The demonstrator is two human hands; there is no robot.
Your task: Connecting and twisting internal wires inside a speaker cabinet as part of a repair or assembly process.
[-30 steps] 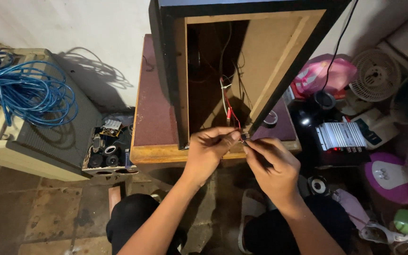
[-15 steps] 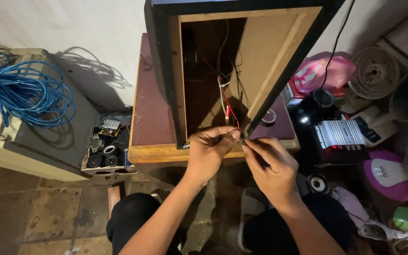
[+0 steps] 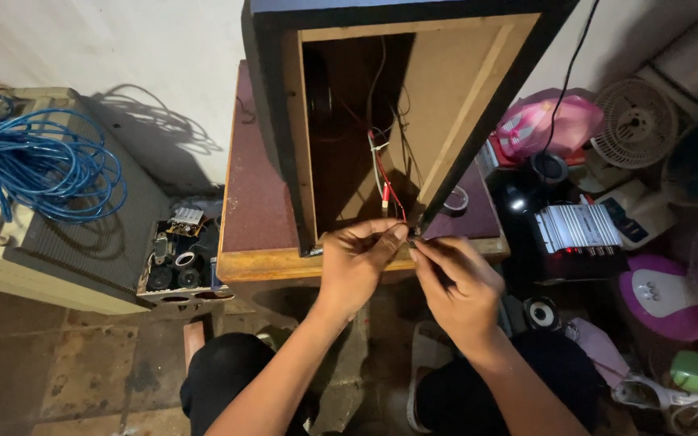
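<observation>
An open wooden speaker cabinet (image 3: 462, 105) with black edges stands on a low brown table (image 3: 256, 202). Red, white and black wires (image 3: 381, 173) hang inside it and come out at the front. My left hand (image 3: 357, 266) pinches the wire ends at the cabinet's lower front edge. My right hand (image 3: 458, 282) meets it from the right, its fingertips closed on the same wire ends. What exactly sits between the fingertips is too small to tell.
A coil of blue cable (image 3: 38, 165) lies on a beige machine (image 3: 58, 258) at left. A tray of small parts (image 3: 175, 258) sits beside the table. An amplifier (image 3: 579, 230), pink bag (image 3: 543, 125), small fan (image 3: 636, 121) and clutter crowd the right.
The view has shifted slightly, and both hands have stayed together at the wire ends with only small finger movements.
</observation>
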